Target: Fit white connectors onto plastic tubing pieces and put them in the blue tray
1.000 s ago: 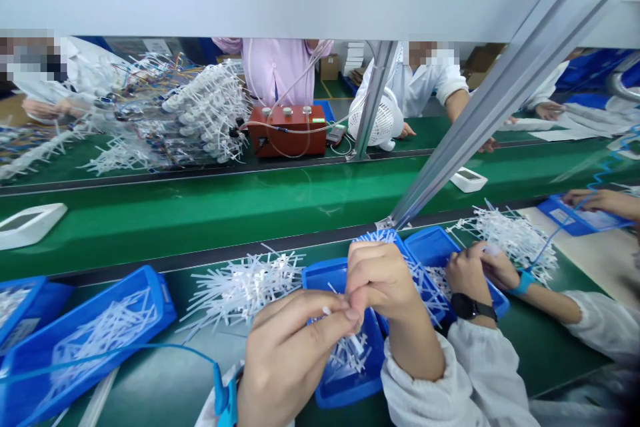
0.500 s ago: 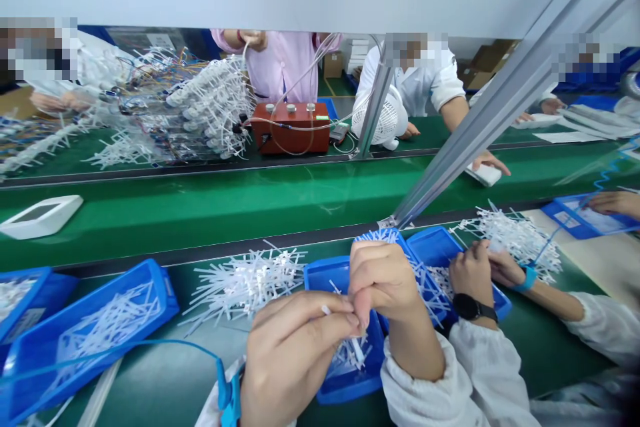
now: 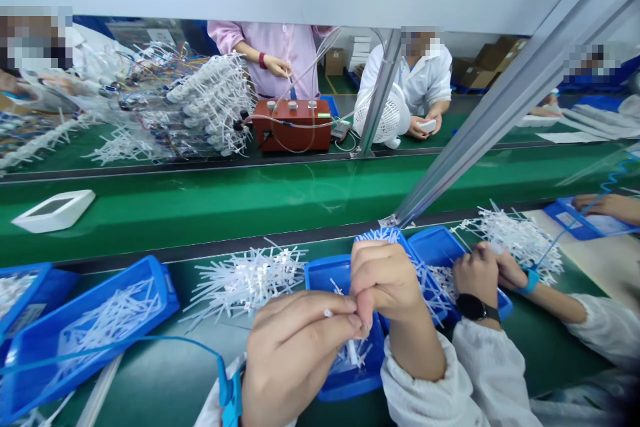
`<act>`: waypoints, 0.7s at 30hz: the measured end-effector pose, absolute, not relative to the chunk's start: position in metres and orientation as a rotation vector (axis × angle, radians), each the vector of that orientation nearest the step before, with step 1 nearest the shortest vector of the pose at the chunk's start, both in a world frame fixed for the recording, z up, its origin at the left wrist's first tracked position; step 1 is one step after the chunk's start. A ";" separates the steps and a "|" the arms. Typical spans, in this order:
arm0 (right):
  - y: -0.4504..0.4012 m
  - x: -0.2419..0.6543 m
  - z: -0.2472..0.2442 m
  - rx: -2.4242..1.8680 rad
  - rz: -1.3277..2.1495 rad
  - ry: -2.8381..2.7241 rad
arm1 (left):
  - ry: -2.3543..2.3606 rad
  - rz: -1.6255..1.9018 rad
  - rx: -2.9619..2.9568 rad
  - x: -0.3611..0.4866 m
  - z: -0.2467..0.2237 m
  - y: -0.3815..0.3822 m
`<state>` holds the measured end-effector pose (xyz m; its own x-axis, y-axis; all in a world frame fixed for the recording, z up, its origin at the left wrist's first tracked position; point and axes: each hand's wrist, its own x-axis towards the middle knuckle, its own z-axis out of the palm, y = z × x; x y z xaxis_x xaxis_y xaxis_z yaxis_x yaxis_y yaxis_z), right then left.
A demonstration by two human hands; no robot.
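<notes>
My left hand (image 3: 295, 353), with a blue wrist strap (image 3: 231, 390), is closed in a pinch on a thin white plastic tube (image 3: 328, 313), whose end pokes out between the fingers. Against its fingertips my right hand (image 3: 384, 280) is also pinched shut; what lies inside that pinch is hidden. Both hands are above a blue bin (image 3: 350, 383) with loose white tube pieces (image 3: 354, 352) in it. Left of the hands is a pile of white tubes with small white fittings (image 3: 255, 277).
Another blue bin (image 3: 167, 287) of white tubes stands at the left. A co-worker's hands (image 3: 477, 277) work close by on the right. Beyond runs a green conveyor belt (image 3: 240, 197) carrying a white device (image 3: 55, 211). A slanted metal post (image 3: 480, 107) rises ahead.
My hands stay pinched together, barely moved. The white device on the belt has shifted right. Across the belt, a person now holds a white device in both hands, and the pink-sleeved person's hand has lowered.
</notes>
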<state>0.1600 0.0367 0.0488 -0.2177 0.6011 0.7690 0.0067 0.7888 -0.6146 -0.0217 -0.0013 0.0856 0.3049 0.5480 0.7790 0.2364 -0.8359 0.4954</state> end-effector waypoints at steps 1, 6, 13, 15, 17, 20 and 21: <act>0.037 0.160 0.049 -0.479 0.587 -1.715 | 0.707 1.547 2.286 -0.022 0.085 -0.001; 0.037 0.160 0.050 -0.486 0.586 -1.720 | 0.705 1.496 2.316 -0.024 0.084 -0.002; 0.037 0.161 0.049 -0.484 0.606 -1.713 | 0.692 1.530 2.295 -0.024 0.084 -0.001; 0.037 0.161 0.049 -0.496 0.606 -1.720 | 0.695 1.515 2.298 -0.024 0.085 -0.001; 0.036 0.161 0.049 -0.509 0.601 -1.730 | 0.698 1.484 2.311 -0.025 0.085 -0.001; 0.036 0.161 0.050 -0.507 0.585 -1.737 | 0.696 1.468 2.317 -0.025 0.086 -0.001; 0.036 0.161 0.051 -0.505 0.580 -1.736 | 0.700 1.472 2.314 -0.024 0.085 -0.001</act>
<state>0.1607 0.0360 0.0506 -0.2284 0.6108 0.7581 0.0320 0.7830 -0.6212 -0.0245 -0.0005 0.0855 0.3524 0.5541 0.7542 0.2357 -0.8325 0.5014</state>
